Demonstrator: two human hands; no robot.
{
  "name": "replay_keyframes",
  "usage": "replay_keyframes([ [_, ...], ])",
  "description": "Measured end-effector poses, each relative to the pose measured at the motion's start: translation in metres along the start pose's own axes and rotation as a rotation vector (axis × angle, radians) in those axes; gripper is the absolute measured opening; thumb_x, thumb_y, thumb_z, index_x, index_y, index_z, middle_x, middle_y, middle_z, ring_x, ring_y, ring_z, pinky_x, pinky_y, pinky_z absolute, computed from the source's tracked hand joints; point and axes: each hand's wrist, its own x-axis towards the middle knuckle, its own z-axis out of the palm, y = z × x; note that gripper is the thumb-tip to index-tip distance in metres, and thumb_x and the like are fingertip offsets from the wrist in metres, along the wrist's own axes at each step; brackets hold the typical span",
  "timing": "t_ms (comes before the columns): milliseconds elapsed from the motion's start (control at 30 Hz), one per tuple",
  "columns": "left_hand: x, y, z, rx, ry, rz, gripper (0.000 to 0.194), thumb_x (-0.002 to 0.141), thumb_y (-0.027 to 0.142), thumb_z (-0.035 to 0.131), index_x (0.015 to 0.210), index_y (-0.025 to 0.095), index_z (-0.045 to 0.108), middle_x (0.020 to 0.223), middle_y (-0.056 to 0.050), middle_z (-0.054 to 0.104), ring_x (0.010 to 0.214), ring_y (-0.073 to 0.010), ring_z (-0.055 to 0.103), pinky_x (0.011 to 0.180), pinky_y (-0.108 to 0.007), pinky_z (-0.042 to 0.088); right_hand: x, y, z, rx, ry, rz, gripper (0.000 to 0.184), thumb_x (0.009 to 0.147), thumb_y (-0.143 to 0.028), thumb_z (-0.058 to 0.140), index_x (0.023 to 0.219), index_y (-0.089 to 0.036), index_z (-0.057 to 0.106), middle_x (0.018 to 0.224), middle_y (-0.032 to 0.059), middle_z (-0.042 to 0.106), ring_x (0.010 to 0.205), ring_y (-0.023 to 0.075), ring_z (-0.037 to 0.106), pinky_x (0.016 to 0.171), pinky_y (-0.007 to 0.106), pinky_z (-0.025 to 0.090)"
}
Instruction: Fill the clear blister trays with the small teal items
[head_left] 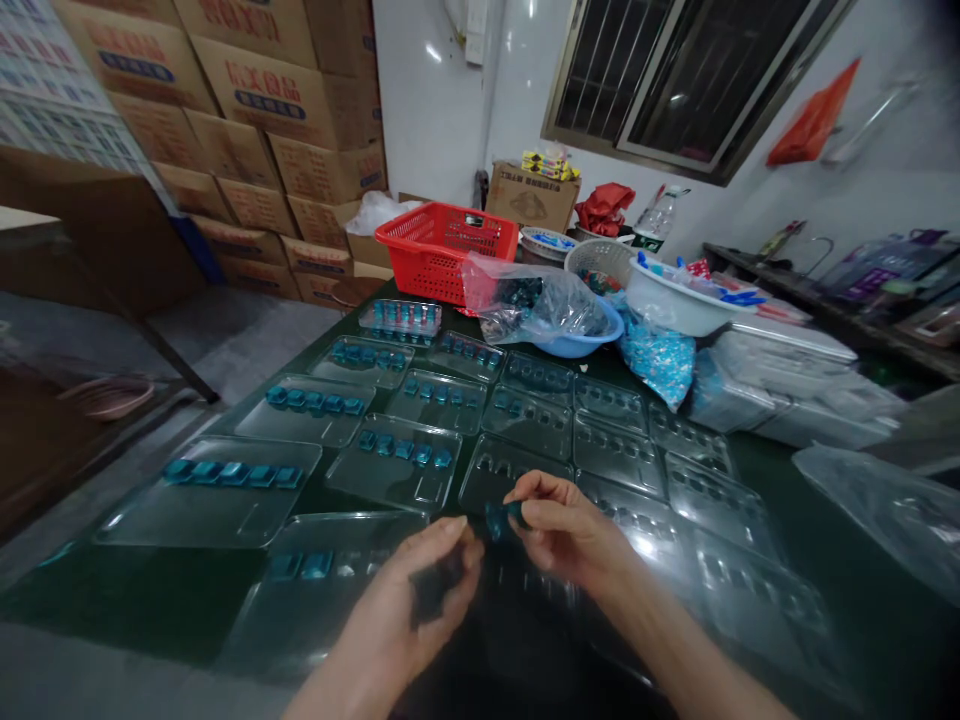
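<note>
My right hand [559,525] pinches a small dark teal piece [496,520] between thumb and fingertips, above the trays. Close by on the left, my left hand [420,600] is curled with its fingertips together; whatever they may hold cannot be made out. Under the left hand lies a clear plastic tray [262,620] with two teal square pieces [316,565] in its row of slots. Left of it, another clear tray [202,515] carries a full row of teal pieces [232,472]. Beyond my hands, a tray [390,485] also has a row of teal pieces.
More clear trays [615,440] cover the green table [150,590], many with bare slots. At the back stand a red basket [427,250], a blue bowl [577,345] with a plastic bag [517,300], and a white basin [675,300]. Stacked lidded containers [780,360] sit at right; cartons [285,100] rise behind.
</note>
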Motion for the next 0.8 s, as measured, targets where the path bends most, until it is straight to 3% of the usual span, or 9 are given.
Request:
replay_keyframes([
  [300,0.002,-0.005,-0.007,0.238,-0.002,0.089,0.021,0.064,0.024,0.065,0.083,0.017,0.06,0.067,-0.001,0.057,0.058,-0.0077,0.054,0.049,-0.015,0.04,-0.003,0.009,0.006,-0.08,0.093,-0.1,0.009,0.072,-0.015,0.059,0.079,-0.015,0.053,0.051,-0.0054,0.05,0.037,0.0044,0.047,0.037,0.015,0.035],
  [667,-0.003,-0.009,-0.008,0.334,-0.079,0.134,0.014,0.067,0.029,0.061,0.074,0.021,0.051,0.057,0.003,0.053,0.045,-0.0055,0.047,0.041,-0.015,0.031,-0.006,0.018,0.018,-0.248,0.17,-0.167,0.014,0.067,-0.018,0.063,0.078,-0.016,0.055,0.056,-0.0056,0.05,0.038,0.0046,0.047,0.038,0.016,0.037],
  [800,-0.007,-0.009,0.001,0.342,0.005,0.143,0.019,0.064,0.026,0.064,0.076,0.022,0.05,0.052,0.004,0.053,0.043,-0.0058,0.047,0.041,-0.014,0.031,-0.007,0.022,0.021,-0.351,0.208,-0.225,0.015,0.066,-0.018,0.064,0.079,-0.016,0.056,0.056,-0.0059,0.05,0.04,0.0048,0.048,0.041,0.017,0.039],
])
